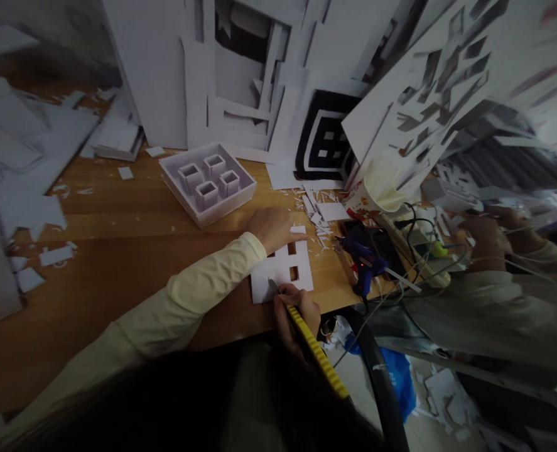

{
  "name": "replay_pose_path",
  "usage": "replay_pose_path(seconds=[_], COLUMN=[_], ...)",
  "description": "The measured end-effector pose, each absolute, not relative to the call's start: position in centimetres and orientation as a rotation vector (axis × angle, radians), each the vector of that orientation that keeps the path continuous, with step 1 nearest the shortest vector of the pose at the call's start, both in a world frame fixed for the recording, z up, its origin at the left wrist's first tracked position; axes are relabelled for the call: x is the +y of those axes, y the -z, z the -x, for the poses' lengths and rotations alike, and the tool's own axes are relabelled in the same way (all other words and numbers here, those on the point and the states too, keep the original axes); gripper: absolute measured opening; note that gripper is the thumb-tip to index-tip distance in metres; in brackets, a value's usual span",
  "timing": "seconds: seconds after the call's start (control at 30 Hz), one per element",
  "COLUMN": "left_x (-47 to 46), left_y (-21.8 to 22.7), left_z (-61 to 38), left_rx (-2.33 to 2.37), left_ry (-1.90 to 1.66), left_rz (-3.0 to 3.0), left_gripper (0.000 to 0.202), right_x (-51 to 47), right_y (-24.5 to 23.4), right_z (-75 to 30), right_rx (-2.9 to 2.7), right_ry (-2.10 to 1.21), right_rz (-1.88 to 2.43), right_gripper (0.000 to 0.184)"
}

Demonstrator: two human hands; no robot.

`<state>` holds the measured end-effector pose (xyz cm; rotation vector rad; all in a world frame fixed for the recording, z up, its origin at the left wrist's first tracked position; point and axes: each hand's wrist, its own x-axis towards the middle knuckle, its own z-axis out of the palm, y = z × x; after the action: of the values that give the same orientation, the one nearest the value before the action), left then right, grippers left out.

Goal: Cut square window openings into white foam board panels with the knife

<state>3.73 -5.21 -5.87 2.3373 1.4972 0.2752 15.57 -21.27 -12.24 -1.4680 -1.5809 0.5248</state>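
A small white foam-board piece [282,271] with square cut-outs lies on the wooden table [118,251]. My left hand [273,227], in a pale yellow sleeve, lies flat on its far edge, fingers stretched out and pressing it down. My right hand [294,314] is closed around a yellow utility knife [313,345], whose blade tip touches the near left part of the piece.
A white tray model [207,183] with square boxes stands beyond the piece. Cut white boards [240,75] lean at the back. A blue glue gun [365,263], cables and a paper cup [382,185] lie to the right, where another person's arm [495,238] reaches in. Scraps litter the left.
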Motion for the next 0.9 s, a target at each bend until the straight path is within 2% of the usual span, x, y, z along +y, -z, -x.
replay_pose_path(seconds=[0.27,0.5,0.6,0.77,0.9], left_x=[-4.9,-4.8,-4.8,-4.8,-4.5], left_y=[6.5,7.0,7.0,7.3,7.7], left_z=[-3.6,-3.6,-3.6,-3.6,-3.5], left_rx=[1.467,1.491,1.489,1.515,1.522], left_ry=[-0.262,-0.235,-0.233,-0.239,-0.251], left_rz=[-2.325,-2.303,-2.306,-2.307,-2.311], left_gripper=[0.059,0.063,0.066,0.073,0.074], right_x=[-21.7,-21.4,-21.2,-21.8,-22.2], right_y=[13.1,12.5,12.1,11.2,10.3], right_z=[-15.9,-15.5,-15.5,-15.7,-15.7], right_rx=[-1.659,-1.660,-1.653,-1.526,-1.323], right_ry=[-0.496,-0.471,-0.462,-0.624,-0.583], right_rz=[1.427,1.406,1.427,1.450,1.458], right_gripper=[0.009,0.006,0.008,0.011,0.017])
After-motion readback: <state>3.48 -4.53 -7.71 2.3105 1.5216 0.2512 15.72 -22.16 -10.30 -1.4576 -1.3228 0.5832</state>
